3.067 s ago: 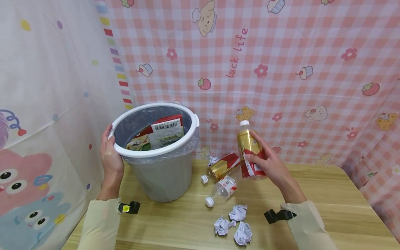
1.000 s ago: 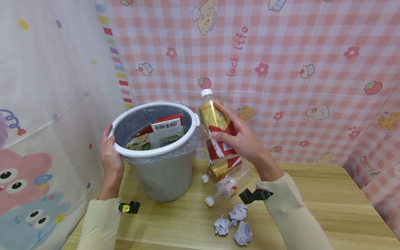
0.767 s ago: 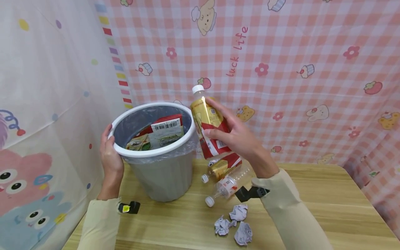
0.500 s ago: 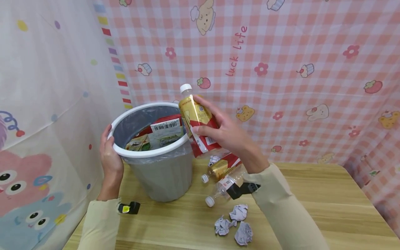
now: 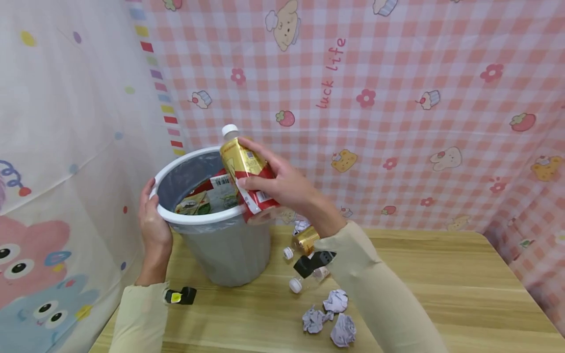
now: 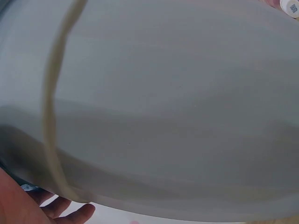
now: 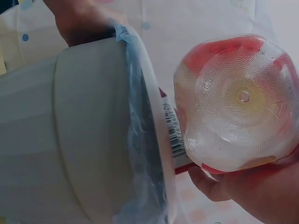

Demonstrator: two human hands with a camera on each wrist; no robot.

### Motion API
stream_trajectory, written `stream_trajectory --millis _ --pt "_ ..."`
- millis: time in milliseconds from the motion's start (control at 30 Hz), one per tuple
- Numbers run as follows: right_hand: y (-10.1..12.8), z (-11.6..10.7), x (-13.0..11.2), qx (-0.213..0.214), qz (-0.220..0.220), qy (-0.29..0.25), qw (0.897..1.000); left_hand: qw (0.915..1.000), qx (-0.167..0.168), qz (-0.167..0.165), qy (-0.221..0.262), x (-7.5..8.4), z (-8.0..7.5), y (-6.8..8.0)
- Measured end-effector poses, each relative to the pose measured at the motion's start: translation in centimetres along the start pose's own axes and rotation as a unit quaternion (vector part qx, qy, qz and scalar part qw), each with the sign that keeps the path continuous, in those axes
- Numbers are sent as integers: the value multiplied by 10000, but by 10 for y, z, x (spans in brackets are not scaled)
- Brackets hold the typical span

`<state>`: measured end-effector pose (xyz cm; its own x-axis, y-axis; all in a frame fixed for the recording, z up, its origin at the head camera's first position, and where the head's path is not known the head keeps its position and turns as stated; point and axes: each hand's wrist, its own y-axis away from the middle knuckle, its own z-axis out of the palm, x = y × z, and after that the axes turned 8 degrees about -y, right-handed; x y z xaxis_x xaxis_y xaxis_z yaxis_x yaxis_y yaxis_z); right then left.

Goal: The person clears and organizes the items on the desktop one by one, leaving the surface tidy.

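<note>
Gripping the gold-and-red bottle [image 5: 247,174] round its middle, the right hand [image 5: 282,189] is seen just above the near-right part of the bin's white rim [image 5: 194,218]; fingers and thumb are wrapped round the label, so the grip is closed on the bottle. The bottle is tilted, its long axis running from the white cap [image 5: 230,130], up and over the bin's mouth, down to the clear base [image 7: 238,100], which sits outside the rim on the right; the cap end is thus the end nearer the bin's opening. The grey bin [image 5: 229,245] is steadied at its left rim by the left hand [image 5: 152,220], whose fingers are curled over the edge. Inside the bin a red and white carton [image 5: 220,184] is seen, below and left of the bottle. To the right of the bin, on the wooden table [image 5: 441,274], two more bottles [image 5: 304,240] are lying, partly hidden by the right sleeve; three crumpled paper balls [image 5: 328,318] lie nearer the viewer.
</note>
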<state>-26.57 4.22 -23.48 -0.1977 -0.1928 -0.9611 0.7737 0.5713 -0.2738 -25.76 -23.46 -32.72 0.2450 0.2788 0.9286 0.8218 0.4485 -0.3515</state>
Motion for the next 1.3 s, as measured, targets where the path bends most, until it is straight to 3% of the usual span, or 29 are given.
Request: stream_trajectory --millis 567,900,1100,1300 --pt "-37 18 5 651 221 21 9976 9999 23 64 -133 0 0 0" --pt "-55 34 17 1534 -209 175 9878 9999 19 13 -133 -1 0 1" --pt "-63 38 32 1739 -973 1106 9737 9999 89 47 -48 -1 -1 0" --pt "-65 41 37 1796 -678 1907 9627 9999 99 41 -23 -1 -1 -2"
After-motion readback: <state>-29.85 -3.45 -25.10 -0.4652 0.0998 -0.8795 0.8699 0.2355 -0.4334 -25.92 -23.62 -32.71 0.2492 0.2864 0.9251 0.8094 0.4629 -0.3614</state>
